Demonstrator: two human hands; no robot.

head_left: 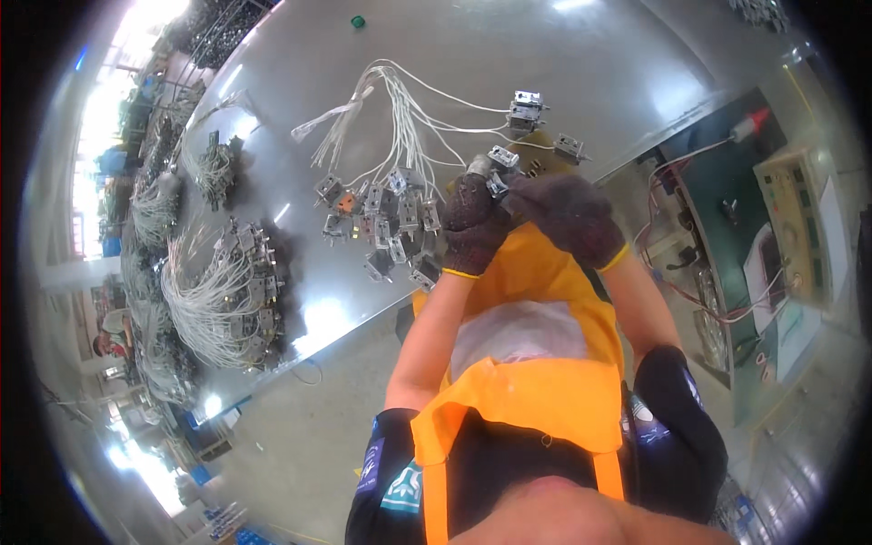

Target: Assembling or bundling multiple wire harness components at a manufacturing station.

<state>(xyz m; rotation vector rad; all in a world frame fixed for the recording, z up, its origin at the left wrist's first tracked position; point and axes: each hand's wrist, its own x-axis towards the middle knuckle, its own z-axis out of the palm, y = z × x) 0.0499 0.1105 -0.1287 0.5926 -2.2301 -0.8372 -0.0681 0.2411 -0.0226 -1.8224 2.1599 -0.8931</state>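
Both hands wear dark knitted gloves with yellow cuffs and meet at the near edge of the metal table. My left hand (474, 218) is closed on a small silvery metal box-shaped part (497, 184) at the end of a white cable. From the right, my right hand (565, 213) is closed with its fingertips against that same part. Just beyond the fingers is another metal box part (503, 158). A brownish flat plate (542, 162) lies beyond my right hand. White cables (400, 113) fan out from a bundle to several such metal parts (400, 213) left of my hands.
More cable bundles with metal ends (222, 295) lie on the table's left side. A green cap (358, 21) sits at the far edge. To the right stand a dark green bench (718, 195) with red and white leads and a beige instrument box (788, 222).
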